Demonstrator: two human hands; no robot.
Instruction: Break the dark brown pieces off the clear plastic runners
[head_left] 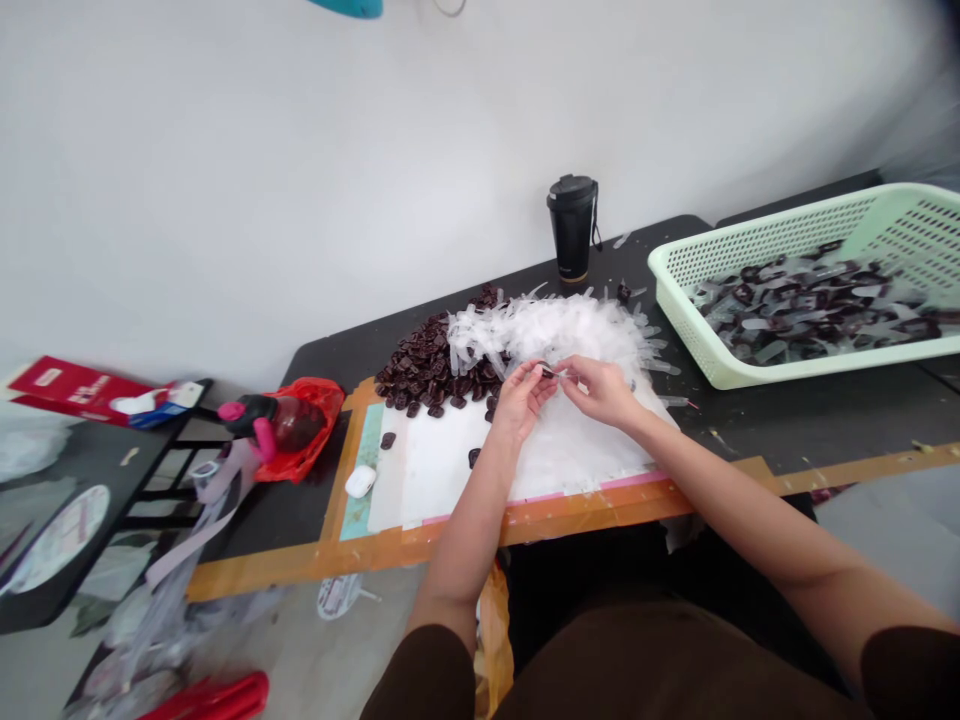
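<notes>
My left hand (523, 397) pinches a small dark brown piece (548, 372) between thumb and fingertips. Close against it, my right hand (598, 389) is closed with its fingertips on a thin translucent strip (562, 375) that meets the dark piece; whether the two are joined I cannot tell. Behind my hands lies a heap of whitish translucent strips (551, 325). To its left is a pile of dark brown, flat, rounded pieces (424, 365), with several strewn loose on the white sheet (442, 465) under my forearms.
A pale green basket (686, 325) on the right holds many dark pieces with translucent strips. At the back stands a black lidded cup (573, 230). Leftward are a white case (361, 481) and a bottle (292, 425) on a red bag (330, 400). Orange tape (360, 560) lines the table's front edge.
</notes>
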